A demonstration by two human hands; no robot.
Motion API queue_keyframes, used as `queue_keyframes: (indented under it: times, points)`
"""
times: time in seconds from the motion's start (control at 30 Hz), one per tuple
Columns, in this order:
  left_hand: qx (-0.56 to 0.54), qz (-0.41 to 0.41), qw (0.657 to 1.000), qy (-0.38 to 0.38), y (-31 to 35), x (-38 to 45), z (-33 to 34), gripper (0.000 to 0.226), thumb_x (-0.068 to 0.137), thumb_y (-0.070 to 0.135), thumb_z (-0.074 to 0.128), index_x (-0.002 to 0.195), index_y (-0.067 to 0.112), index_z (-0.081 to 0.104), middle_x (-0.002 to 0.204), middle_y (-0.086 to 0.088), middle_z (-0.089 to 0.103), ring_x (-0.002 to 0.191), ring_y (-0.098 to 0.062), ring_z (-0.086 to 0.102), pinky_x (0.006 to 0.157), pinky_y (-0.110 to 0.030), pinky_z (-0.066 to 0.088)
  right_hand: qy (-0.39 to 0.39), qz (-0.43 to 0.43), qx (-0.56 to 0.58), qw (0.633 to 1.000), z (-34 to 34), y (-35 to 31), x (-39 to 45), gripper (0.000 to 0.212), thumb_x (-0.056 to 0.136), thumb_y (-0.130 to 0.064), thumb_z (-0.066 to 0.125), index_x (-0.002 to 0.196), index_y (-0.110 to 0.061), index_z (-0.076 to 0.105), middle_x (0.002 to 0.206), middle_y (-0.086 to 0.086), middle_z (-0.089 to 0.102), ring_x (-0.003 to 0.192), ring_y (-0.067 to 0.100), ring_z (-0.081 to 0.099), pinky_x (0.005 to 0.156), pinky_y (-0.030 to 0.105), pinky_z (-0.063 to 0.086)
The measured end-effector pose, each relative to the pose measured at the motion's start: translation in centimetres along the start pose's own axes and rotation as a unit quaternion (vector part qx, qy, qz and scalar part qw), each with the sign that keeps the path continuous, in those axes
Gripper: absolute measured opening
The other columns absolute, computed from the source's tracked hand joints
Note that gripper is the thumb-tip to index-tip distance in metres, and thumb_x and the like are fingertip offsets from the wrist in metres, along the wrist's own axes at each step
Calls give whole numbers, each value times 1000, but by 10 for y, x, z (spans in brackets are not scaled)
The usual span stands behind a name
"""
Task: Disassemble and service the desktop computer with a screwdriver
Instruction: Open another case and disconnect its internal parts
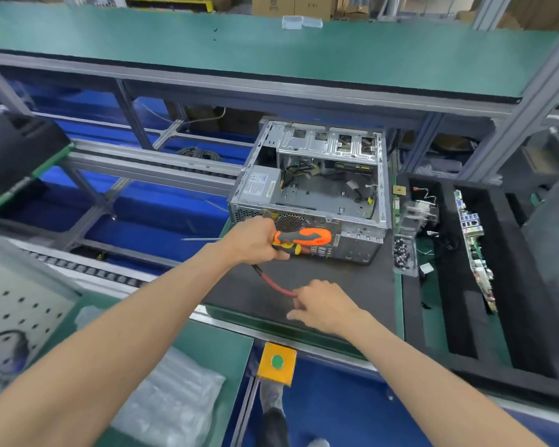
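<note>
Left hand (259,240) wrapped round orange screwdriver (304,240) and red cable (273,283). Right hand (323,306) pinching cable's other end. Open computer case (313,191) on dark surface (352,285) behind.

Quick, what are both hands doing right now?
Left hand: grips the orange screwdriver and one end of a red cable.
Right hand: fingers pinch the red cable's other end.

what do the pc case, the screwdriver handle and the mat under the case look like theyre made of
Computer case: bare sheet metal, likely steel; dull silver-grey, stamped holes, folded edges.
Screwdriver handle, gripped by the left hand: seemingly moulded plastic with rubbery grip, orange and black with a yellow band.
Mat: dark grey, matte, faintly textured; probably rubber or foam, can't tell which.
</note>
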State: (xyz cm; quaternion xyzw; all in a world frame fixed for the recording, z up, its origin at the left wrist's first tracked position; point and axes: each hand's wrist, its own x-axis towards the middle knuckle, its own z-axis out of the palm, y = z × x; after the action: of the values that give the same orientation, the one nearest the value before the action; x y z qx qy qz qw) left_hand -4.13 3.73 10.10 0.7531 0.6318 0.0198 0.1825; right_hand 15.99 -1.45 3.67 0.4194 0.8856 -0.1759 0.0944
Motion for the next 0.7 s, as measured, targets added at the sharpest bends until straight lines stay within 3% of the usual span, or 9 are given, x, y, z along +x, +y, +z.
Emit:
queue_keyframes:
  times: [0.07,0.17,0.3,0.5,0.7]
  points:
    - [12,-5,1000,-6,-4,-5,7,41,78,55,76,63,21,59,57,7,54,58,-17,56,55,-29,39,-37,-23,-16,999,17,-14,1,29,94,-50,62,87,-22,61,84,5,56,77,29,55,66,35,43]
    - [22,-12,999,-22,-11,-12,20,40,78,57,74,70,19,65,59,7,56,62,-19,59,58,-29,44,-81,-46,-33,995,42,-28,2,24,96,-35,59,104,-15,68,101,12,62,90,34,61,69,38,45]
    - [17,-22,999,-26,-20,-18,32,42,79,56,74,60,22,58,59,4,57,58,-19,58,57,-30,43,-142,-78,-67,984,67,-39,-3,27,97,-19,52,115,-15,71,112,14,62,96,37,62,81,41,52]
    - [24,-20,999,-19,-27,-22,43,45,79,57,73,55,24,54,57,8,55,55,-10,54,52,-27,37,-165,-102,-138,971,85,-42,-10,22,99,-15,49,108,-10,68,110,17,64,97,42,65,69,40,42]
    - [17,-27,999,-25,-31,-22,50,42,78,59,73,59,26,57,59,9,56,57,-12,56,56,-29,41,-158,-114,-161,967,92,-41,-11,20,98,-10,49,111,-10,65,108,18,66,95,41,66,67,40,42]
